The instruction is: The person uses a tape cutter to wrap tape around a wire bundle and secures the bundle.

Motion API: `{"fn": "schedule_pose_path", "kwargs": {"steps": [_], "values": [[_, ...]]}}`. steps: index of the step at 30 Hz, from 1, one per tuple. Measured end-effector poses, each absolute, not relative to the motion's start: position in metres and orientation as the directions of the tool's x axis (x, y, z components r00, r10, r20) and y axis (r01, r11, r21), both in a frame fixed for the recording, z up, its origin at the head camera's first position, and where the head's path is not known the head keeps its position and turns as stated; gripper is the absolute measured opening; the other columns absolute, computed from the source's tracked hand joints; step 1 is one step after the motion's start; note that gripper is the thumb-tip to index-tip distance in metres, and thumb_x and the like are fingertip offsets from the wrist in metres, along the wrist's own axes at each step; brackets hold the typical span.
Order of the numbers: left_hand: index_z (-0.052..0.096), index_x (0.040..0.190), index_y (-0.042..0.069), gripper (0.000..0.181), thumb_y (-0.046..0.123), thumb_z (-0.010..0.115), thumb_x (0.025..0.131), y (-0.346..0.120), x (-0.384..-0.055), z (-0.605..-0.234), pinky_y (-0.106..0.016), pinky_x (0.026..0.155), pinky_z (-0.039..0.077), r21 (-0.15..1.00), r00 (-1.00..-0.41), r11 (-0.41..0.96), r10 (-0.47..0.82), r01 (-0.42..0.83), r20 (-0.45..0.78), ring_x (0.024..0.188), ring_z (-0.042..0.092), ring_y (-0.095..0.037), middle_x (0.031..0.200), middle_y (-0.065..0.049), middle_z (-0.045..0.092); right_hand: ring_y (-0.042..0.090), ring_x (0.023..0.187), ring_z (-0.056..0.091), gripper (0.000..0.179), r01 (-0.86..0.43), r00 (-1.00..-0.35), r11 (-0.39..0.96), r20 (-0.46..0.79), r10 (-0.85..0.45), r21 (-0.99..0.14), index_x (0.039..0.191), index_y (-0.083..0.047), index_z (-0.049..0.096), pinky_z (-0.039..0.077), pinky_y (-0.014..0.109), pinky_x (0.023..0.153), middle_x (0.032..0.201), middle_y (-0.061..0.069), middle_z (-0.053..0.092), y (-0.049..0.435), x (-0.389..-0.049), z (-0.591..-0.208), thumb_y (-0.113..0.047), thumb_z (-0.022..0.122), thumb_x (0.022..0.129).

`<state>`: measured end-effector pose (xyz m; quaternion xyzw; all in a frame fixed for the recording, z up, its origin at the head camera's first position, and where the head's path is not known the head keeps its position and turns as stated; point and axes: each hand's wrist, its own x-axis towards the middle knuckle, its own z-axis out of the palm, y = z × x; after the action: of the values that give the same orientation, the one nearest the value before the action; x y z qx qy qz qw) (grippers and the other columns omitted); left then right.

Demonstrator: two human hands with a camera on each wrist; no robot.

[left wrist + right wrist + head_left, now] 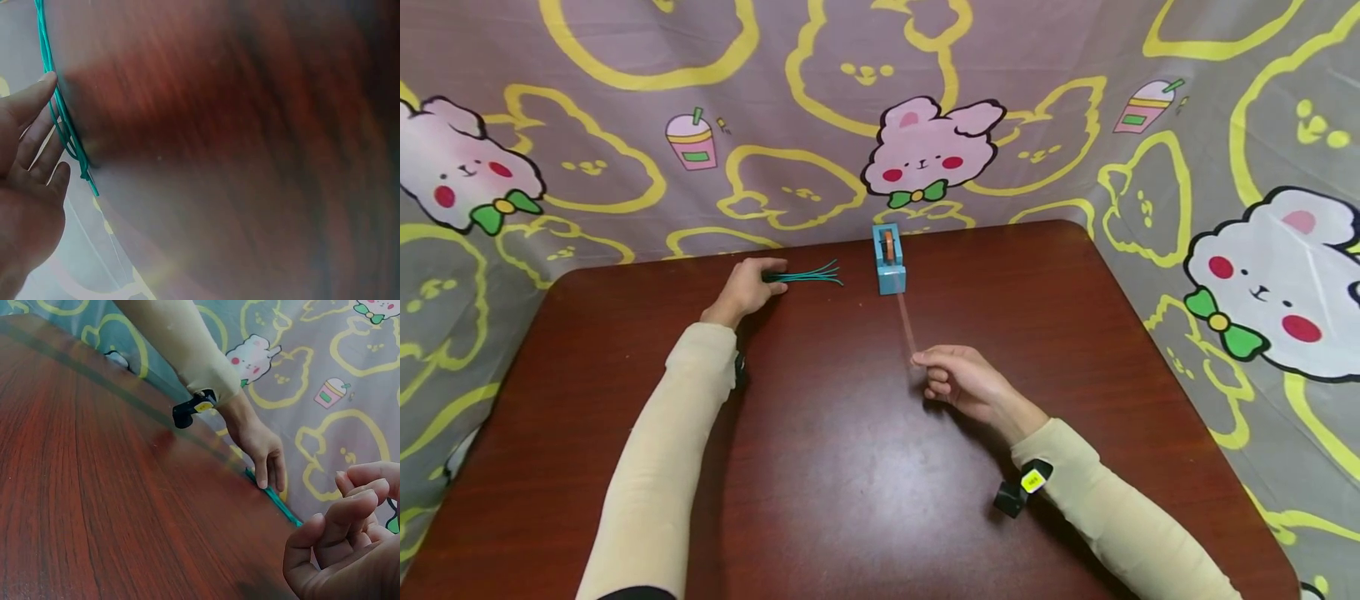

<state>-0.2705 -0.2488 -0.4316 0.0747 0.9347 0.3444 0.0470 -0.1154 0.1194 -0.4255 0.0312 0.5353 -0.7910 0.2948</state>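
Printed fabric [790, 125] surrounds the far edge and sides of the table, patterned with yellow outlines, 3 white rabbits with green bows and 2 pink cups in the head view. The dark red-brown table [850, 500] has a glossy top that catches a pale glare near its middle. Over it reach 2 cream sleeves, the left sleeve [658, 450] and the right sleeve [1120, 517]. The right hand [973, 383] grasps the free end of a strip of tape between thumb and forefinger, its other fingers curled. The left hand [748, 287] is at the far left part of the table, thumb and fingers on opposite sides of a green bundle, the thumb tip across it; whether they squeeze it I cannot tell. The blue tape dispenser [891, 282] stands near the far edge, right of the bundle and apart from both hands. A black wrist device [1011, 500] with a yellow label is strapped at the right cuff. The green bundle [808, 276] lies near the far edge, its thin strands fanning toward the dispenser. The clear strip of tape [906, 321] runs from the dispenser's front to the right hand. An orange-brown roll [888, 247] sits inside the dispenser.
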Motion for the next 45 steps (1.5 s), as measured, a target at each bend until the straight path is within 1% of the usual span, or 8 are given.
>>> {"fn": "schedule_pose_path", "kwargs": {"steps": [7,13,20,25,29,33,37,45], "values": [[0.060,0.136,-0.001,0.042,0.005,0.069,0.095,-0.248,-0.270,-0.433,-0.048,0.107,0.040,0.622,-0.986,0.775,0.163,0.113,-0.023,0.129,0.051,-0.035,0.136,-0.019,0.060,0.008,0.049,0.037,0.017,0.497,-0.825,-0.254,-0.362,-0.434,-0.830,0.086,-0.006,0.069,0.043,0.026,0.058,0.057,-0.005,0.038,0.119,-0.114,-0.426,-0.005,0.058,0.099],[0.065,0.130,0.000,0.036,0.006,0.070,0.095,-0.247,-0.271,-0.435,-0.048,0.100,0.045,0.589,-0.988,0.799,0.155,0.123,-0.005,0.119,0.058,-0.035,0.125,-0.020,0.066,0.008,0.048,0.037,0.016,0.496,-0.826,-0.256,-0.360,-0.433,-0.830,0.087,-0.006,0.070,0.044,0.026,0.058,0.056,-0.005,0.038,0.119,-0.115,-0.428,-0.005,0.059,0.099],[0.074,0.114,-0.001,0.020,0.004,0.070,0.094,-0.243,-0.271,-0.432,-0.046,0.090,0.050,0.534,-0.980,0.827,0.199,0.176,0.015,0.103,0.063,-0.033,0.110,-0.019,0.070,0.007,0.047,0.037,0.018,0.502,-0.826,-0.261,-0.367,-0.427,-0.825,0.086,-0.007,0.070,0.044,0.025,0.058,0.056,-0.005,0.038,0.117,-0.115,-0.427,-0.004,0.058,0.099],[0.073,0.101,-0.002,0.009,0.002,0.068,0.095,-0.242,-0.273,-0.430,-0.045,0.086,0.048,0.457,-0.966,0.857,0.258,0.237,0.016,0.094,0.061,-0.031,0.099,-0.017,0.070,0.007,0.047,0.037,0.019,0.497,-0.824,-0.260,-0.356,-0.441,-0.828,0.085,-0.009,0.070,0.044,0.025,0.058,0.056,-0.006,0.038,0.115,-0.115,-0.427,-0.005,0.057,0.099],[0.068,0.098,-0.005,0.008,0.000,0.062,0.096,-0.240,-0.275,-0.427,-0.048,0.088,0.047,0.384,-0.945,0.876,0.326,0.291,-0.027,0.095,0.059,-0.035,0.096,-0.018,0.066,0.007,0.047,0.037,0.018,0.497,-0.824,-0.257,-0.358,-0.440,-0.829,0.085,-0.009,0.070,0.044,0.025,0.058,0.056,-0.006,0.038,0.115,-0.115,-0.428,-0.005,0.058,0.099],[0.064,0.099,-0.008,0.010,-0.001,0.056,0.097,-0.236,-0.278,-0.425,-0.049,0.090,0.047,0.273,-0.918,0.893,0.390,0.358,-0.071,0.099,0.059,-0.039,0.098,-0.022,0.064,0.007,0.047,0.037,0.017,0.496,-0.825,-0.258,-0.358,-0.437,-0.829,0.087,-0.008,0.069,0.044,0.026,0.058,0.056,-0.006,0.038,0.114,-0.115,-0.428,-0.005,0.058,0.099],[0.061,0.101,-0.008,0.012,0.000,0.052,0.098,-0.232,-0.278,-0.424,-0.052,0.091,0.047,0.183,-0.910,0.909,0.399,0.375,-0.114,0.102,0.056,-0.045,0.101,-0.025,0.061,0.007,0.047,0.036,0.016,0.500,-0.824,-0.259,-0.362,-0.436,-0.827,0.087,-0.007,0.068,0.044,0.026,0.058,0.056,-0.006,0.037,0.113,-0.115,-0.427,-0.005,0.058,0.099],[0.055,0.105,-0.006,0.015,0.003,0.045,0.100,-0.231,-0.271,-0.427,-0.060,0.096,0.040,0.163,-0.930,0.937,0.333,0.308,-0.157,0.109,0.049,-0.049,0.110,-0.027,0.055,0.008,0.048,0.036,0.016,0.501,-0.820,-0.259,-0.357,-0.448,-0.826,0.086,-0.008,0.068,0.045,0.026,0.059,0.057,-0.006,0.036,0.111,-0.115,-0.426,-0.005,0.058,0.099]]}}
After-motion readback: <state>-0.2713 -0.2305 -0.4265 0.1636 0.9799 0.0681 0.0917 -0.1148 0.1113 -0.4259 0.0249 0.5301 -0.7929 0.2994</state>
